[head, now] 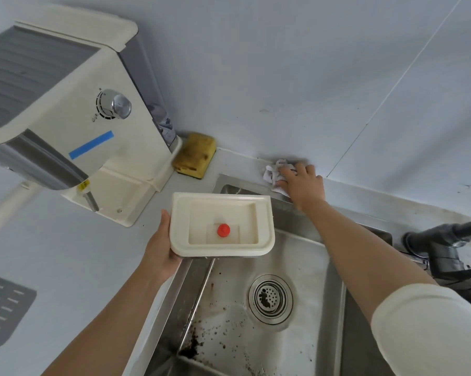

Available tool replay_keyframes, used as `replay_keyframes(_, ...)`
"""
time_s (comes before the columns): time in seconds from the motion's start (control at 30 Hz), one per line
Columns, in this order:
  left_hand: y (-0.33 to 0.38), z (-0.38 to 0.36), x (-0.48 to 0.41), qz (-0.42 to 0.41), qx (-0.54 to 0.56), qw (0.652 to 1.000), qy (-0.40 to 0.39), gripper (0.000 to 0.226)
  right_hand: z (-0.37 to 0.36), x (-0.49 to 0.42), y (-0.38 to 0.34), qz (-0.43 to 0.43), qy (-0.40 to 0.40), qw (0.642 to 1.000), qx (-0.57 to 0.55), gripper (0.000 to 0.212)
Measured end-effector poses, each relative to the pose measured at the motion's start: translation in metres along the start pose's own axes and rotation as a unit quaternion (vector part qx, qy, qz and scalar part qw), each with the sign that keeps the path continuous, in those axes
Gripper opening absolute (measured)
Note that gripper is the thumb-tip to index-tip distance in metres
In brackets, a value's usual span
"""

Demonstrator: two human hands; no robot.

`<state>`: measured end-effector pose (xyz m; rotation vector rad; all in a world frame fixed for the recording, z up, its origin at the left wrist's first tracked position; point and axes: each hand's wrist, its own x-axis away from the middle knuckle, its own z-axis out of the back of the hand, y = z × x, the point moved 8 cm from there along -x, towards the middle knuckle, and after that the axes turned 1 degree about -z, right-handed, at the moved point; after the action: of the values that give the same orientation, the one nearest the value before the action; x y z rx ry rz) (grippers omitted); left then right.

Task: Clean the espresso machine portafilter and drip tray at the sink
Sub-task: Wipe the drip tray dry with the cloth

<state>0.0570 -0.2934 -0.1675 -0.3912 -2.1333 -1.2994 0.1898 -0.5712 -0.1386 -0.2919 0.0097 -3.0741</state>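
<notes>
Tray-wiping stage, looks like: left hand (161, 253) gripping drip tray (220, 198) over sink (307, 256), right hand (304, 185) curled onto white rag (272, 172). Next, probably lifting rag, wiping tray's inside

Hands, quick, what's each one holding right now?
Left hand: holds the drip tray by its edge.
Right hand: on the white cloth; grip cannot be told.

1 head-worn wide-angle view, steeply down and close over the sink (296, 263) corner.

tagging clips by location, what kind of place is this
Likely a small kitchen or coffee corner: a steel sink flecked with dark grounds, a cream espresso machine beside it, a yellow sponge.
</notes>
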Motion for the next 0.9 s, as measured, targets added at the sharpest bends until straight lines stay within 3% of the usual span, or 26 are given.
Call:
replay_keyframes(0.1,-0.001,-0.002,0.002,-0.002,-0.005,1.0,0.014,0.044,0.005,0.009,0.009,-0.026,0.004,0.994,-0.107,0.045)
replay_keyframes(0.23,-0.001,-0.01,0.008,-0.006,-0.027,0.999,0.033,0.042,0.028,0.033,0.015,-0.055,0.021,0.947,-0.317,0.037)
replay_keyframes(0.4,-0.006,-0.03,0.02,0.0,-0.037,0.999,0.026,0.042,0.067,0.071,0.0,-0.035,0.056,0.906,-0.418,0.021)
replay_keyframes(0.6,-0.012,-0.06,0.041,-0.005,-0.032,0.999,0.013,0.041,0.093,0.117,-0.035,0.02,0.072,0.903,-0.423,0.037)
replay_keyframes(0.7,-0.014,-0.069,0.05,-0.011,-0.027,1.0,0.01,0.04,0.089,0.136,-0.052,0.031,0.033,0.929,-0.368,0.03)
replay_keyframes(0.9,-0.01,-0.079,0.065,-0.019,-0.029,0.999,-0.006,0.039,0.085,0.158,-0.078,0.058,0.022,0.963,-0.261,0.036)
